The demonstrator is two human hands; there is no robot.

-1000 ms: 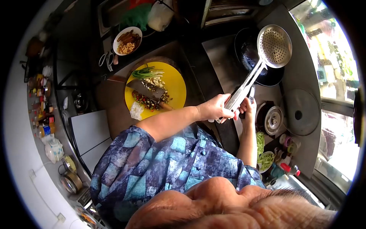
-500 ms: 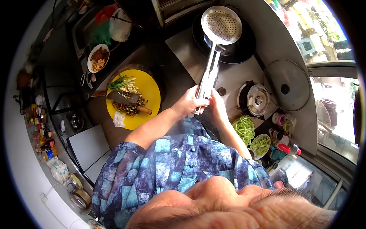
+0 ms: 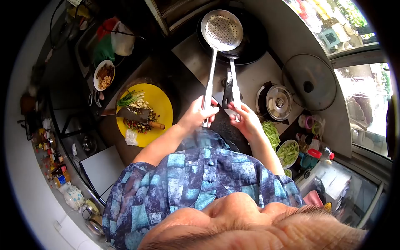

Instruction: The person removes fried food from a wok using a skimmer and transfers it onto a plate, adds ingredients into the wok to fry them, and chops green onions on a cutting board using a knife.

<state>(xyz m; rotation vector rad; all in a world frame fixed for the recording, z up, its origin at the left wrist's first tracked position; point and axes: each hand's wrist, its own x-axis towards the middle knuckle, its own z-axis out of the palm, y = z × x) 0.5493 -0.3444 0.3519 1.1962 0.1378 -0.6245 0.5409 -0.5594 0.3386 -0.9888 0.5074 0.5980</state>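
Skimmer (image 3: pixel 222 31) handle gripped in left hand (image 3: pixel 198 113), fingers closed round it; perforated bowl seen over left part of wok (image 3: pixel 256 39). Second metal utensil (image 3: pixel 234 83) clamped by its handle in right hand (image 3: pixel 246 119), head at wok's near edge, partly hidden by skimmer. Lidded pot (image 3: pixel 280 103) set nearer the body than wok; yellow board (image 3: pixel 164 100), cleaver (image 3: pixel 141 114) laid on it, placed left of wok.

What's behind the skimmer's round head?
The dark wok shows beyond the skimmer. A second metal utensil, gripped by the right hand, runs up behind it; its far end is mostly covered, so its shape can't be told. Part of the wok is covered too.
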